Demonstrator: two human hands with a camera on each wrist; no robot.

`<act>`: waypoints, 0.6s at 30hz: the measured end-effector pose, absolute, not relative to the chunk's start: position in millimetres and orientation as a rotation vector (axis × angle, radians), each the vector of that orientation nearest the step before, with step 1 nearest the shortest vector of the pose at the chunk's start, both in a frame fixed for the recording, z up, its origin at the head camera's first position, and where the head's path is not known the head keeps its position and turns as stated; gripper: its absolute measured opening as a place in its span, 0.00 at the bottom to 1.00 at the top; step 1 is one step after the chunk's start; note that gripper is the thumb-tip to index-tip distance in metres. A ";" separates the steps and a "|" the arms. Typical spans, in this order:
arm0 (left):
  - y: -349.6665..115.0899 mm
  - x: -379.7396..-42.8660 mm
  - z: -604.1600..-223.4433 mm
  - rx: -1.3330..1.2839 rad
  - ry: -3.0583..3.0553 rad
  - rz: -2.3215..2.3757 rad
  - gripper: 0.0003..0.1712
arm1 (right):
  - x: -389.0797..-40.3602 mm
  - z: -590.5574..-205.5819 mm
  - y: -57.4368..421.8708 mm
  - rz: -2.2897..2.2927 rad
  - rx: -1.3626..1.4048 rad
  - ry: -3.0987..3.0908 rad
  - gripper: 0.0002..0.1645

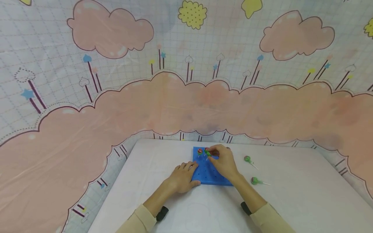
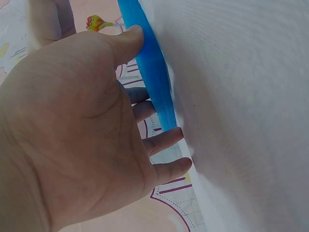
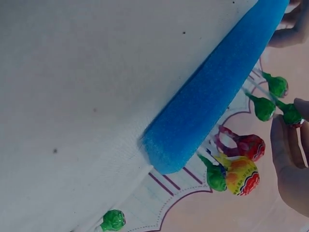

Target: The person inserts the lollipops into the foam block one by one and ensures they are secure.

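A blue perforated board (image 1: 205,176) lies on the white table, with several wrapped lollipops standing along its far part. My right hand (image 1: 223,161) is over the board and pinches a green lollipop (image 3: 292,115) by its head, its stick pointing toward the board. Close beside it in the right wrist view stand two other green lollipops. Spread over the board's left edge is my left hand (image 1: 183,178), its thumb (image 2: 129,43) against the near side. The right hand hides part of the board and some lollipops in the head view.
Two green lollipops lie on the table right of the board, one farther back (image 1: 247,159) and one nearer (image 1: 254,180). Yellow (image 3: 241,178) and red (image 3: 250,146) lollipops stand on the board. A patterned cloth (image 1: 186,106) hangs behind the table.
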State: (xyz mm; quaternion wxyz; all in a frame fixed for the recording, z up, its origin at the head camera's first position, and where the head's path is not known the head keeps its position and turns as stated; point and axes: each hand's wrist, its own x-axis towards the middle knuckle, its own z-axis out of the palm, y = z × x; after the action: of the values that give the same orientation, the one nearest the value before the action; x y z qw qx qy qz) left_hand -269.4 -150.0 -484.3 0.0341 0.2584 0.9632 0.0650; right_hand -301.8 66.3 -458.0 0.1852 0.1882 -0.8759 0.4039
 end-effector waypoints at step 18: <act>-150.0 -269.2 -481.0 0.793 2.955 0.183 0.44 | -309.0 -460.2 61.0 1.099 0.528 -2.510 0.15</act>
State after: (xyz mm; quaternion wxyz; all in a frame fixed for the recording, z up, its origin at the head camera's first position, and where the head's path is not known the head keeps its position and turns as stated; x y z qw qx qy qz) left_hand -269.2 -150.0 -481.0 0.0384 0.2586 0.9634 0.0598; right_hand -309.0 61.0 -460.2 0.1747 0.1863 -0.8856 0.3878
